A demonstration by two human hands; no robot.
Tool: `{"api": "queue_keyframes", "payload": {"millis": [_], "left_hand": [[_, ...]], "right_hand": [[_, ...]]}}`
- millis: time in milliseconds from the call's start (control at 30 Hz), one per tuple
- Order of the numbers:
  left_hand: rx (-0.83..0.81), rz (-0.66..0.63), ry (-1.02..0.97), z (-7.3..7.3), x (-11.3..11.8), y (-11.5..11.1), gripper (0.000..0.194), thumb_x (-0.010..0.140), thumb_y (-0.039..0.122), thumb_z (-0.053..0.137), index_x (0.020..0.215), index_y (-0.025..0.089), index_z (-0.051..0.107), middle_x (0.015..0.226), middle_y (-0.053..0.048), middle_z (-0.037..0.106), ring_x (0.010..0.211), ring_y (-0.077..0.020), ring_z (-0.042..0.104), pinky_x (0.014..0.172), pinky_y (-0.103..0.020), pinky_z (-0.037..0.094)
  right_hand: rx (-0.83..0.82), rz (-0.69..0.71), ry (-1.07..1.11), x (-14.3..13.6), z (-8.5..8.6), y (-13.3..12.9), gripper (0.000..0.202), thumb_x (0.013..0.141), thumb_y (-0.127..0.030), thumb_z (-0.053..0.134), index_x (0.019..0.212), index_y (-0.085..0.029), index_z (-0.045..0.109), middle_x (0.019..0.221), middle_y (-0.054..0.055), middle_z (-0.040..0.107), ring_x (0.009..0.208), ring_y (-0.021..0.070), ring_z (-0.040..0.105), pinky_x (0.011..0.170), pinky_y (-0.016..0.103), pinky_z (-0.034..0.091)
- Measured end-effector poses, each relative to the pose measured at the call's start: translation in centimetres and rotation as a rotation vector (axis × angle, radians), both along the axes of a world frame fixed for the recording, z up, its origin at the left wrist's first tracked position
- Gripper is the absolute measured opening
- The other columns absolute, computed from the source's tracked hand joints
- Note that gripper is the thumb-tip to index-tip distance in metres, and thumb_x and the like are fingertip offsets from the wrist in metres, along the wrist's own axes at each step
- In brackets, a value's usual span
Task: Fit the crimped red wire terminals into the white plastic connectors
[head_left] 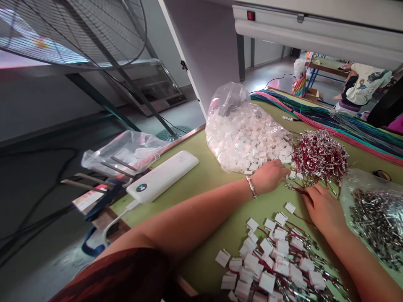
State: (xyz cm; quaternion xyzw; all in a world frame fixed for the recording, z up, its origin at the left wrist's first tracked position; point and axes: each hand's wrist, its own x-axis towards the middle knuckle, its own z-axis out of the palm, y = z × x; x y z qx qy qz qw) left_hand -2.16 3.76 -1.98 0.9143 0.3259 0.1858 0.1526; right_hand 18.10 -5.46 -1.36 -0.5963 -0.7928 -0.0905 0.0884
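My left hand (270,176), with a silver bracelet at the wrist, is closed at the mouth of a clear bag of white plastic connector housings (242,134). Whatever lies between its fingertips is hidden. Just to the right, my right hand (324,209) pinches a short red wire (297,188) whose metal terminal points toward my left hand. Behind it rises a heap of red wires with crimped metal terminals (319,155). In front, a pile of white housings with red wires attached (273,256) spreads over the green tabletop (201,226).
A white power bank (163,176) with a cable lies at the table's left edge. A bag of metal parts (378,222) and a black tape roll (382,175) are at right. Bundled coloured wires (330,119) run along the back. A fan (75,33) stands left; a person (362,84) sits beyond.
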Motion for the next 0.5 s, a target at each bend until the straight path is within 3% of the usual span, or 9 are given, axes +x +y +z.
{"api": "queue_keyframes", "payload": {"millis": [100, 167, 300, 400, 500], "left_hand": [[-0.044, 0.05, -0.071, 0.5, -0.3, -0.2, 0.01, 0.083, 0.015, 0.057, 0.086, 0.016, 0.066, 0.086, -0.008, 0.065, 0.086, -0.0203, 0.055, 0.081, -0.032, 0.043], [-0.166, 0.135, -0.204, 1.0, -0.3, -0.3, 0.006, 0.08, 0.018, 0.061, 0.081, 0.015, 0.065, 0.078, -0.005, 0.064, 0.075, -0.0166, 0.056, 0.073, -0.029, 0.044], [-0.621, 0.305, -0.534, 1.9, -0.1, -0.5, 0.009, 0.074, 0.02, 0.065, 0.081, 0.014, 0.066, 0.06, 0.003, 0.055, 0.055, -0.0083, 0.049, 0.053, -0.021, 0.039], [-0.998, 0.259, -0.731, 2.2, 0.0, -0.7, 0.018, 0.076, 0.018, 0.066, 0.093, 0.013, 0.068, 0.058, 0.004, 0.055, 0.049, -0.005, 0.048, 0.048, -0.019, 0.036], [-1.26, 0.237, -0.858, 1.9, 0.2, -1.0, 0.016, 0.079, 0.017, 0.067, 0.094, 0.013, 0.07, 0.059, 0.002, 0.061, 0.05, -0.0046, 0.052, 0.051, -0.019, 0.039]], "right_hand": [[0.033, 0.042, -0.048, -0.1, -0.4, -0.1, 0.022, 0.091, -0.025, 0.048, 0.077, -0.02, 0.064, 0.078, 0.005, 0.061, 0.073, 0.0188, 0.056, 0.059, 0.029, 0.037], [0.072, 0.07, -0.027, -0.1, -0.3, -0.3, 0.025, 0.092, -0.024, 0.047, 0.076, -0.019, 0.065, 0.076, 0.005, 0.061, 0.073, 0.0185, 0.055, 0.061, 0.029, 0.038], [0.17, 0.102, 0.12, 0.2, 0.2, -0.4, 0.024, 0.091, -0.023, 0.046, 0.079, -0.018, 0.066, 0.084, 0.007, 0.065, 0.077, 0.0185, 0.058, 0.068, 0.029, 0.043], [0.195, 0.065, 0.32, 0.5, 0.7, -0.4, 0.019, 0.09, -0.025, 0.048, 0.082, -0.019, 0.064, 0.08, 0.005, 0.067, 0.07, 0.0167, 0.061, 0.067, 0.028, 0.045], [0.084, -0.003, 0.489, 0.5, 1.3, -0.8, 0.015, 0.086, -0.03, 0.051, 0.08, -0.021, 0.061, 0.066, 0.001, 0.067, 0.055, 0.0147, 0.059, 0.055, 0.026, 0.044]]}}
